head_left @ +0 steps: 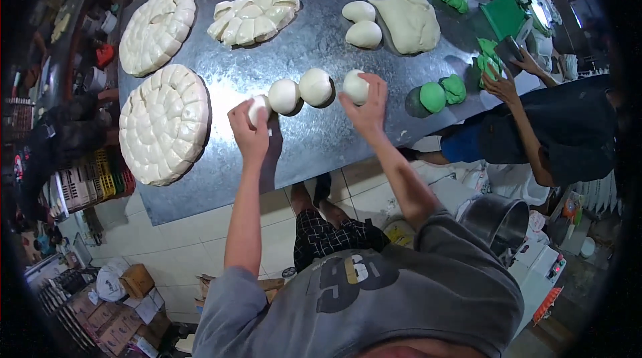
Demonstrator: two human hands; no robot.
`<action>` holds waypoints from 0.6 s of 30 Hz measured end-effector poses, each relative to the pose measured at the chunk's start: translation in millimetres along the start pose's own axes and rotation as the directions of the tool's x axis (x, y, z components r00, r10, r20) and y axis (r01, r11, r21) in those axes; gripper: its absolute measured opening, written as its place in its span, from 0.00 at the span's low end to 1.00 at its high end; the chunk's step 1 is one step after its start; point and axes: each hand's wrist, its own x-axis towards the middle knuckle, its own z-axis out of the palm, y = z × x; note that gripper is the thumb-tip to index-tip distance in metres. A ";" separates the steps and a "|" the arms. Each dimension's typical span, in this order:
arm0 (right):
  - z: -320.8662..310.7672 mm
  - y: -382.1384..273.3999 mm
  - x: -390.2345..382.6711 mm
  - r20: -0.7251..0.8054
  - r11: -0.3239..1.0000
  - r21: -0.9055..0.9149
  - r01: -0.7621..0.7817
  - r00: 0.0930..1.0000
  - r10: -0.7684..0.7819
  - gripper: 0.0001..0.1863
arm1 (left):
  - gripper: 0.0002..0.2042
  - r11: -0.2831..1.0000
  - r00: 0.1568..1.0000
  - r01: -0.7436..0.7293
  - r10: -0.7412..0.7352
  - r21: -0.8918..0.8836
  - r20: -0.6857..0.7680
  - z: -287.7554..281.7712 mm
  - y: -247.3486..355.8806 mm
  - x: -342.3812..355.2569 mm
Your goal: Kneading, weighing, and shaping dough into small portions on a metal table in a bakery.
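Observation:
On the dark metal table, white dough balls lie in a row in front of me. My left hand [249, 132] is closed round the leftmost dough ball [259, 110], fingers over its far side. Two more, a middle-left dough ball [284, 96] and a middle-right dough ball [315, 87], sit side by side between my hands, untouched. At the row's right end my right hand [369, 105] cups another dough ball [354, 87], its fingers curled over the ball's right side. Whether either ball is lifted off the tabletop I cannot tell.
Two large scored dough rounds [164, 125] lie at the left of the table [221, 177]. A cut dough piece [255, 15] and a dough slab [406, 21] lie farther back. Green dough balls [433, 97] sit to the right, near a co-worker [548, 130] handling green dough.

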 end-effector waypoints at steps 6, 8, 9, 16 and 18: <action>-11.0 14.6 58.7 0.311 0.999 0.052 0.003 0.950 -0.019 0.32 | 0.41 0.985 0.869 -0.167 0.131 0.034 0.478 -29.3 1.5 39.9; -8.3 12.1 59.5 0.637 0.986 -0.143 0.089 0.770 0.023 0.29 | 0.37 0.911 0.814 -0.323 0.128 0.258 0.567 -23.0 5.1 35.6; -9.2 8.6 51.8 0.640 0.986 -0.144 0.089 0.768 0.024 0.29 | 0.34 0.920 0.858 -0.287 0.123 0.267 0.499 -20.8 7.5 23.2; -56.3 -23.7 -42.7 0.576 0.972 -0.237 0.004 0.806 0.137 0.29 | 0.31 0.853 0.886 -0.190 -0.064 0.485 0.460 -27.4 36.5 -60.5; -52.6 -31.2 -37.5 0.596 0.968 -0.178 -0.178 0.763 0.250 0.32 | 0.38 0.924 0.818 0.333 -0.383 0.189 0.430 -15.7 45.2 -55.8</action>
